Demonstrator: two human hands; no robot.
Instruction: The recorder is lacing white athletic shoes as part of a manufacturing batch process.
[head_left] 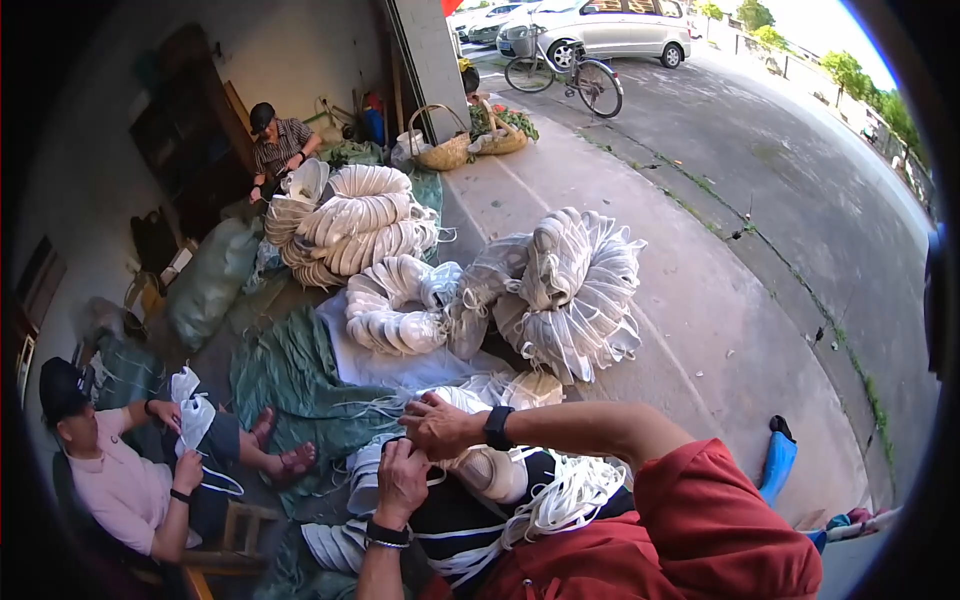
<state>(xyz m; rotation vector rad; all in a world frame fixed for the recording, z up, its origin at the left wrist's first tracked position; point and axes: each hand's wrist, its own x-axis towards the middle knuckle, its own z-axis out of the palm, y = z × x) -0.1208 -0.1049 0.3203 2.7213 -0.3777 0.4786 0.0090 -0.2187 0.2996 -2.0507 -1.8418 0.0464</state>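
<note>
My right hand (pixel 438 425) reaches in from the right, a dark watch on its wrist, its fingers curled close above my left hand. My left hand (pixel 400 482), with a bracelet at the wrist, has its fingers pinched together just below. What lies between the fingers is too small or hidden to name. Close by my right forearm rests a whitish shoe upper (pixel 492 474) on my dark-clad lap. A loose bunch of white laces (pixel 570 497) lies across my lap. More nested white uppers (pixel 335 546) sit left of my left wrist.
Nested rings of white uppers (pixel 575 290) stand ahead, others (pixel 360 220) farther off. A person (pixel 125 460) at left holds a white upper (pixel 193 415); another person (pixel 283 148) sits at the back. Green sheeting (pixel 285 370), a wooden stool (pixel 240 530) and baskets (pixel 445 150) are around.
</note>
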